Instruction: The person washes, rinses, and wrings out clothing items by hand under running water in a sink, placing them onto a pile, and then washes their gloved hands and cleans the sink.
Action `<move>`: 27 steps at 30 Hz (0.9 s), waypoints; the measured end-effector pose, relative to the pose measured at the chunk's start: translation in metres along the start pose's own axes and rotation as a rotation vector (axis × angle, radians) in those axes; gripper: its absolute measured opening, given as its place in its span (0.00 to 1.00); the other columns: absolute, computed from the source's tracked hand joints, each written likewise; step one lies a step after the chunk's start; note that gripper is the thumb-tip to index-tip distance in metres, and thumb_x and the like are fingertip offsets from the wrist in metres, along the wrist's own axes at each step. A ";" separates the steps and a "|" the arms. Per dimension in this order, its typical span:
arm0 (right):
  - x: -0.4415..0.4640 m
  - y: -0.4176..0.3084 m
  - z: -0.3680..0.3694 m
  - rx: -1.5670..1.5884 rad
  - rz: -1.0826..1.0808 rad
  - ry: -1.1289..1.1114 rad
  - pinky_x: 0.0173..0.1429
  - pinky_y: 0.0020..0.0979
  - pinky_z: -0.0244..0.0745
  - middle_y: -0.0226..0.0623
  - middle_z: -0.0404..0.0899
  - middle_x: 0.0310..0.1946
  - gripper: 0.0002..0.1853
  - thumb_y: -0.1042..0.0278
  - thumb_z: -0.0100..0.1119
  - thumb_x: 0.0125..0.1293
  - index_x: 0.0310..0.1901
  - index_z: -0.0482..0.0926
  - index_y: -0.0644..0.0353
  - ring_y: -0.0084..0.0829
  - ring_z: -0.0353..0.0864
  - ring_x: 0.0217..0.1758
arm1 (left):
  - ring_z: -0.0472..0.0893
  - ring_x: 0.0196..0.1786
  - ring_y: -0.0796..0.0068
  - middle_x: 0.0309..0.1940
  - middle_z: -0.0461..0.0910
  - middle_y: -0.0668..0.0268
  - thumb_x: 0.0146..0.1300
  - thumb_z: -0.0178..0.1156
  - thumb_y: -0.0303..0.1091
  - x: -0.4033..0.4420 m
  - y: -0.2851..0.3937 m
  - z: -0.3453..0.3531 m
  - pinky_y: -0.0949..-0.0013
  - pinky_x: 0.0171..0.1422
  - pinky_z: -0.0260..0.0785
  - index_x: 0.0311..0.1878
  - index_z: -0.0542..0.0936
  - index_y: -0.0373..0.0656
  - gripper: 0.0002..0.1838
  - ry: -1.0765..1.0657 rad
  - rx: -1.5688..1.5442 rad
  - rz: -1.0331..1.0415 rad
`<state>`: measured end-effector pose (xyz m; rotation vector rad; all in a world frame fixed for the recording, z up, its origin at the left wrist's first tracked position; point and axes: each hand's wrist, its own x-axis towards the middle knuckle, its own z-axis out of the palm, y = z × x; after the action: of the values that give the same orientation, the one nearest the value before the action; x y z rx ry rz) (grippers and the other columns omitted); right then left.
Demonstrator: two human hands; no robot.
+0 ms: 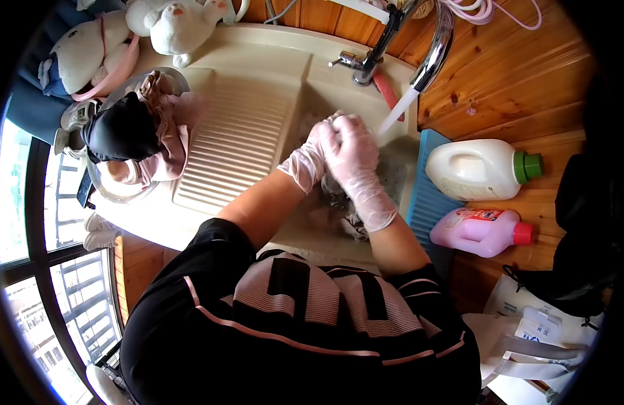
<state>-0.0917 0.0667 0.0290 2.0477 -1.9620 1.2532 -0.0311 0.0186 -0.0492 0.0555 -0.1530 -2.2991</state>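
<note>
Head cam: clenching L grip (310,158) & R grip (354,150) together, can't tell on what; work low, inside sink's R edge (411,119).

You're in a home laundry corner: sink (312,74) with molded washboard (238,131), detergent-style bottles (475,169) on the right, wood-plank wall (487,88), plush toys (180,27), windows alongside.

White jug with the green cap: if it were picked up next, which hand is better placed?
Right, most likely. The white jug is on the person's right, past the blue ribbed board, and the right hand is nearer. The left hand would probably have to cross the right forearm.
</note>
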 end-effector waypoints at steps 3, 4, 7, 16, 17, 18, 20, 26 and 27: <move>-0.003 0.013 0.007 0.030 -0.068 0.020 0.37 0.40 0.72 0.37 0.78 0.22 0.12 0.54 0.58 0.59 0.24 0.77 0.50 0.45 0.78 0.27 | 0.75 0.37 0.65 0.32 0.76 0.62 0.69 0.44 0.38 0.004 0.003 -0.009 0.64 0.44 0.69 0.35 0.74 0.46 0.11 -0.083 -0.130 -0.114; -0.002 0.026 0.011 -0.100 0.157 -0.046 0.37 0.42 0.72 0.42 0.79 0.22 0.16 0.53 0.55 0.62 0.23 0.77 0.54 0.49 0.78 0.29 | 0.75 0.38 0.66 0.34 0.78 0.61 0.68 0.45 0.40 -0.001 -0.001 0.023 0.64 0.45 0.69 0.37 0.75 0.46 0.12 0.271 0.117 -0.159; 0.004 0.085 0.012 0.330 0.489 -0.137 0.34 0.37 0.72 0.44 0.74 0.18 0.24 0.46 0.47 0.67 0.26 0.76 0.62 0.38 0.76 0.23 | 0.80 0.35 0.66 0.34 0.82 0.63 0.68 0.46 0.42 0.007 -0.011 0.029 0.63 0.44 0.73 0.41 0.78 0.43 0.15 0.664 0.412 -0.293; -0.046 0.100 -0.032 1.178 0.637 -0.411 0.60 0.26 0.61 0.31 0.75 0.49 0.29 0.51 0.60 0.63 0.57 0.70 0.65 0.23 0.70 0.53 | 0.77 0.50 0.66 0.48 0.78 0.59 0.64 0.55 0.32 -0.002 0.051 0.087 0.61 0.59 0.69 0.54 0.73 0.38 0.16 0.226 0.355 -0.115; -0.047 0.097 -0.035 1.198 0.669 -0.396 0.59 0.26 0.62 0.31 0.75 0.49 0.28 0.54 0.62 0.61 0.57 0.70 0.64 0.24 0.71 0.52 | 0.76 0.52 0.66 0.49 0.77 0.59 0.64 0.55 0.32 -0.005 0.055 0.088 0.61 0.60 0.68 0.55 0.72 0.38 0.17 0.193 0.367 -0.122; -0.050 0.093 -0.036 1.219 0.703 -0.377 0.58 0.27 0.63 0.31 0.76 0.48 0.27 0.57 0.63 0.60 0.56 0.70 0.64 0.24 0.71 0.51 | 0.76 0.53 0.67 0.50 0.76 0.59 0.64 0.55 0.32 -0.008 0.057 0.089 0.61 0.61 0.67 0.56 0.71 0.38 0.18 0.160 0.380 -0.134; -0.044 0.089 -0.044 1.292 0.773 -0.278 0.55 0.28 0.69 0.32 0.77 0.46 0.26 0.69 0.66 0.54 0.55 0.71 0.64 0.25 0.75 0.47 | 0.77 0.51 0.68 0.49 0.76 0.63 0.63 0.59 0.32 -0.016 0.060 0.093 0.60 0.58 0.70 0.57 0.69 0.41 0.20 0.100 0.377 -0.157; 0.004 0.046 -0.058 0.817 0.343 0.025 0.62 0.34 0.65 0.41 0.68 0.58 0.29 0.75 0.62 0.55 0.60 0.66 0.62 0.36 0.68 0.60 | 0.74 0.55 0.69 0.53 0.75 0.65 0.63 0.59 0.36 -0.022 0.036 0.078 0.59 0.61 0.68 0.62 0.66 0.48 0.25 0.184 0.365 -0.201; 0.011 0.031 -0.059 0.562 0.154 0.033 0.64 0.36 0.63 0.43 0.65 0.61 0.30 0.74 0.61 0.56 0.61 0.64 0.62 0.38 0.65 0.64 | 0.74 0.55 0.70 0.52 0.75 0.66 0.63 0.59 0.38 -0.020 0.031 0.077 0.59 0.60 0.68 0.62 0.67 0.48 0.24 0.226 0.332 -0.196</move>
<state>-0.1493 0.0829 0.0598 2.0842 -1.9419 2.0516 -0.0022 0.0198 0.0311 0.5188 -0.4269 -2.4185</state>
